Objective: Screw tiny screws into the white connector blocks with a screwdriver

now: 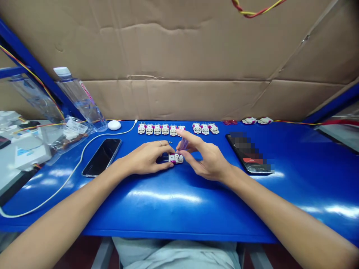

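A small white and pink part [176, 158] is kept between the two hands, and its metal pins are pointed to the left. It is gripped by the closed fingers and thumb of the left hand [146, 158]. A ring [160, 143] is worn on that hand. The right hand [209, 160] is half closed, and its fingertips [180, 154] are placed at the part's right end. A see-through purple piece [183, 144] is seen by those fingers, but whether it is held cannot be told.

Behind the hands, a row of like parts [161, 129] is lined up on the blue table [179, 226], and three more [204, 129] are set just to the right. A black phone [102, 157] is laid near the left hand, and a second phone [248, 154], with its screen blurred, is laid near the right hand. A water bottle [80, 99] is lying at the back on the left.
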### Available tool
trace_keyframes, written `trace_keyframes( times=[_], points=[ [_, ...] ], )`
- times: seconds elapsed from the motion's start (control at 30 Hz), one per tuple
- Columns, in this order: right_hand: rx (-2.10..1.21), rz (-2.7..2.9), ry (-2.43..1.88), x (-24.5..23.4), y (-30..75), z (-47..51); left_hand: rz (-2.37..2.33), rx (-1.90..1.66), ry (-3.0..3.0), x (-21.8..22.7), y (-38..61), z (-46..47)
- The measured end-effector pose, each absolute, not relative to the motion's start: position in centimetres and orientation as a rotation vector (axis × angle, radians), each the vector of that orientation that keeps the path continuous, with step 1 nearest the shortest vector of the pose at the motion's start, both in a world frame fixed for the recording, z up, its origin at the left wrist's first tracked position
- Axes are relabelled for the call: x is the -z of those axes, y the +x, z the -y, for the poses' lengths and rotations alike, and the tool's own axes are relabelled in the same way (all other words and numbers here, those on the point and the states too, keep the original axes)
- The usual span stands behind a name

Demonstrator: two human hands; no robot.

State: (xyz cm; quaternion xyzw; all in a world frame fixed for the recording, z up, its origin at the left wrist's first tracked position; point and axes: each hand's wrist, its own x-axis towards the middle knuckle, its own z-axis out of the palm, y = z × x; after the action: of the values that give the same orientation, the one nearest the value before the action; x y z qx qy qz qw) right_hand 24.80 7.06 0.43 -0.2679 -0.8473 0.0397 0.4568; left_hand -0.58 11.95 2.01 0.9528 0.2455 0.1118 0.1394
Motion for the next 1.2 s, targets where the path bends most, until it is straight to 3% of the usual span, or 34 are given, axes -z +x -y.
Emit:
trace_keyframes(
  times=[1.2],
  points=[
    [-0.084, 2.044, -0.759, -0.06, 25.08, -7.47, -0.761, -0.288, 2.672, -2.19, -0.39, -11.75]
  ],
)
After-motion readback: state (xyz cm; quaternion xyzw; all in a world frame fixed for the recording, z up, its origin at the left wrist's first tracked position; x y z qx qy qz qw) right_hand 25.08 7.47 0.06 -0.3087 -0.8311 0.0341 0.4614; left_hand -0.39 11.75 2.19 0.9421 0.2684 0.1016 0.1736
